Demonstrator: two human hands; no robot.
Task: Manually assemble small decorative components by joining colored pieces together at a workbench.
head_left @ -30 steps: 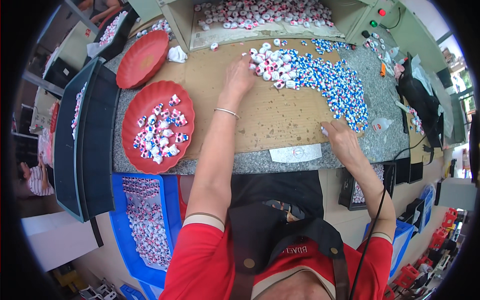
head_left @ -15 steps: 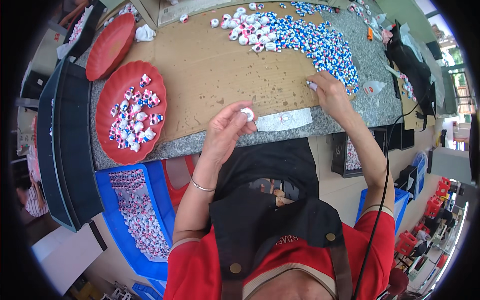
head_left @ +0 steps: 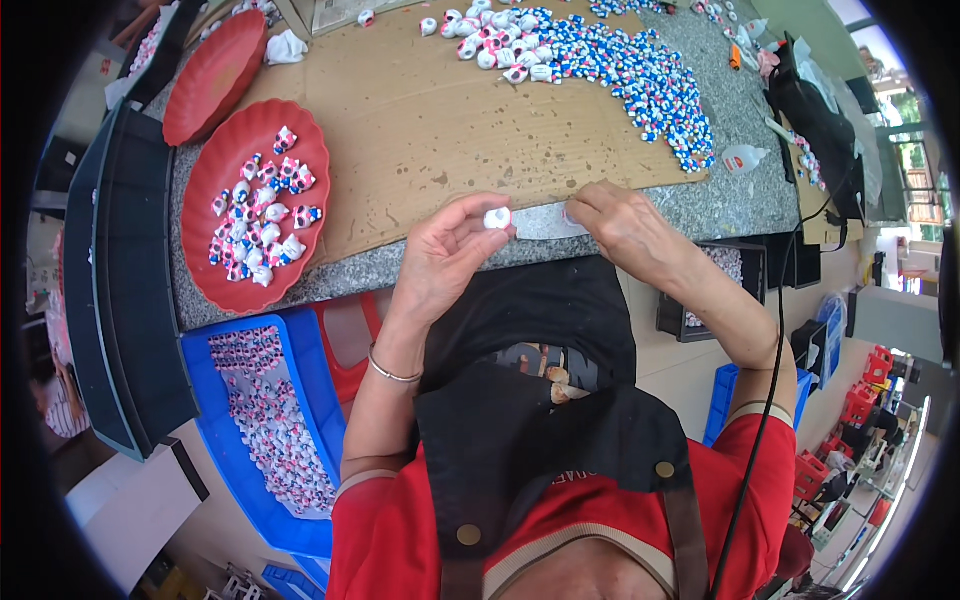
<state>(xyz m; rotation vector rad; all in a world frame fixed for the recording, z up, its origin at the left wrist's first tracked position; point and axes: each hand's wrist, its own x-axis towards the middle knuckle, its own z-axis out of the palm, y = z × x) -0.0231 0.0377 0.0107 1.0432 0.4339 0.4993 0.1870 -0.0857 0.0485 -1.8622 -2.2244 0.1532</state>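
Note:
My left hand [head_left: 445, 255] pinches a small round white figurine head [head_left: 497, 217] with pink at its edge, between thumb and fingers. Its white underside, marked by a greyish spot, faces up. Just right of it, my right hand [head_left: 632, 232] bends over a white paper strip [head_left: 540, 224] at the front edge of the counter. Its fingertips are pressed together low by the strip's right part, and whatever they hold is hidden. Beyond lie a heap of small blue-and-white figurine bodies [head_left: 665, 95] and a group of white-and-pink heads [head_left: 490, 40].
A red scalloped dish [head_left: 200, 265] at left holds several figurines; another red dish [head_left: 215, 80] leans behind it. Cardboard [head_left: 400, 140] covers the granite counter. A glue bottle [head_left: 742, 158] lies at right. Below left is a blue bin [head_left: 225, 465] of figurines. A black cable [head_left: 775, 350] hangs by my right arm.
My right hand has come from the edge of the blue-and-white heap, left and nearer, to the paper strip. My left hand still holds the head, turned slightly. The view has shifted a little.

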